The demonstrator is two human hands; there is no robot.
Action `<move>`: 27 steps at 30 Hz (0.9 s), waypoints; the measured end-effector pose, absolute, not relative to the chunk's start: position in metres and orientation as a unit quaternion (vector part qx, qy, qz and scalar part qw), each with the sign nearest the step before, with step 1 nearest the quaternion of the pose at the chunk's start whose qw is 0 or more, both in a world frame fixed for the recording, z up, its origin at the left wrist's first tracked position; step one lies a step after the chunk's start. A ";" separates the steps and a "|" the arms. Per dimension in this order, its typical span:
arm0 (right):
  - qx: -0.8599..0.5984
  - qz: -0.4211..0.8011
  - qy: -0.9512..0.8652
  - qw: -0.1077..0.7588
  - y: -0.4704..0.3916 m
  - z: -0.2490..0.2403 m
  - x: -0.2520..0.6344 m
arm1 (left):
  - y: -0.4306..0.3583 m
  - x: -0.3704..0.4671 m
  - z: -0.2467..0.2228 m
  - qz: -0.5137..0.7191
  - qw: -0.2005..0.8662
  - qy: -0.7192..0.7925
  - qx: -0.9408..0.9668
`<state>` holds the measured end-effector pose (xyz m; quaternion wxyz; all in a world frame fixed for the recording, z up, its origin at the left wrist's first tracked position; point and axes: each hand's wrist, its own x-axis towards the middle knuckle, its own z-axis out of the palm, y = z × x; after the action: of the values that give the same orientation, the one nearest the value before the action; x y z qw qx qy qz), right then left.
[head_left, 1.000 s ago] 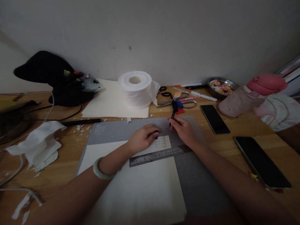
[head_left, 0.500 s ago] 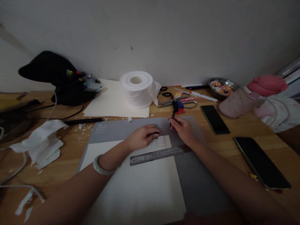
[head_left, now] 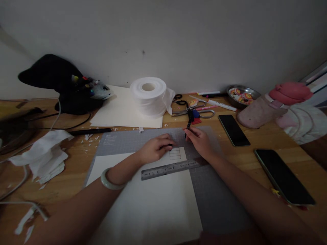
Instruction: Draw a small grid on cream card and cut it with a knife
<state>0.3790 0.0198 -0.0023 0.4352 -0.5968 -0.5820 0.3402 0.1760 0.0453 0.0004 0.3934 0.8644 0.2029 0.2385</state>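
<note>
Head view, left hand (head_left: 155, 149) pinching black piece (head_left: 170, 146), right hand (head_left: 200, 141) gripping slim black pen (head_left: 188, 126), flat metal ruler (head_left: 168, 168)

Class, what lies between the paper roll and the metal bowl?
Between the roll and the bowl lie scissors and pens, among other small things, as the head view shows.

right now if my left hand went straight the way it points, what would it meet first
Probably the fingers of your right hand, or the slim black tool they hold; your left hand points toward them across the cutting mat, though depth is unclear.
</note>
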 end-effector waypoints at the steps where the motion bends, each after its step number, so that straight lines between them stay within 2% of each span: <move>1: -0.597 0.342 -0.580 0.436 0.020 -0.003 0.379 | 0.045 0.176 0.001 0.241 0.393 0.202 0.864; 27: -0.605 0.346 -0.577 0.426 0.019 0.000 0.378 | 0.047 0.179 -0.004 0.235 0.389 0.232 0.860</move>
<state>0.3778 0.0192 0.0001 0.4255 -0.6053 -0.5769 0.3459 0.1786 0.0468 -0.0040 0.3888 0.8601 0.2317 0.2352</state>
